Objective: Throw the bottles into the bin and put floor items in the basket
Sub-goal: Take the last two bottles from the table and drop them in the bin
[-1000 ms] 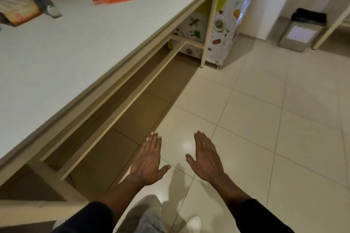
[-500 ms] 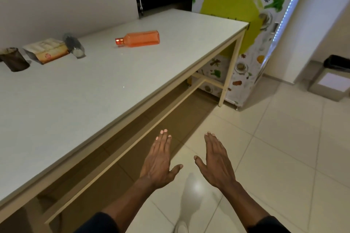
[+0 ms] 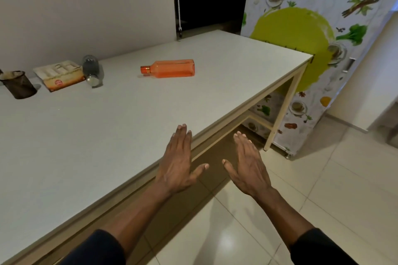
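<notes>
White table (image 3: 107, 135) before us: orange bottle (image 3: 170, 68) lies on its side at twelve o'clock from our left hand (image 3: 178, 163), dark bottle (image 3: 91, 72) around ten. Left hand and right hand (image 3: 247, 168) hover flat, fingers straight, holding nothing.

Saw a white table (image 3: 107, 135) filling the left. Found on it an orange bottle (image 3: 170, 69) upper centre; dark bottle (image 3: 91, 70), packet (image 3: 60, 75), cup (image 3: 19, 85) upper left.

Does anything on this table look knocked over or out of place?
Yes. The orange bottle lies on its side mid-table, and the dark bottle beside the packet is also tipped over. Nothing looks spilled.
</notes>
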